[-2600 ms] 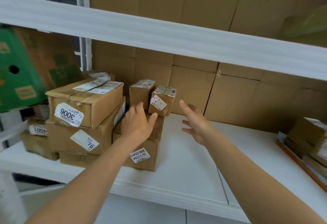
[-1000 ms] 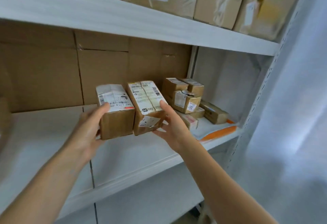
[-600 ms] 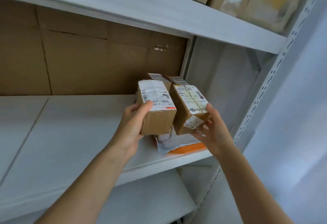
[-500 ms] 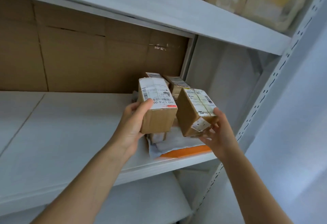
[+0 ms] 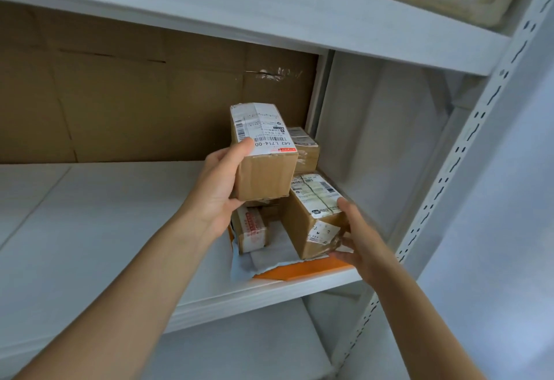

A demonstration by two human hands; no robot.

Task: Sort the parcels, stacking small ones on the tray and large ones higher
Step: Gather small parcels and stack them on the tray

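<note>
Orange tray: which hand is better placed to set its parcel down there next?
Right hand: its parcel is already low over the orange tray, while the left hand holds its box higher.

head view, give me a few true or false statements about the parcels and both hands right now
1. The left hand holds a parcel with a white barcode label on top. True.
2. The right hand is empty. False: it grips a tilted parcel low over the orange tray.
3. The left hand's parcel is lower than the right hand's. False: it is higher.
4. A small box sits at the back, near the corner of the shelf. True.
5. The tray is blue. False: orange.
</note>
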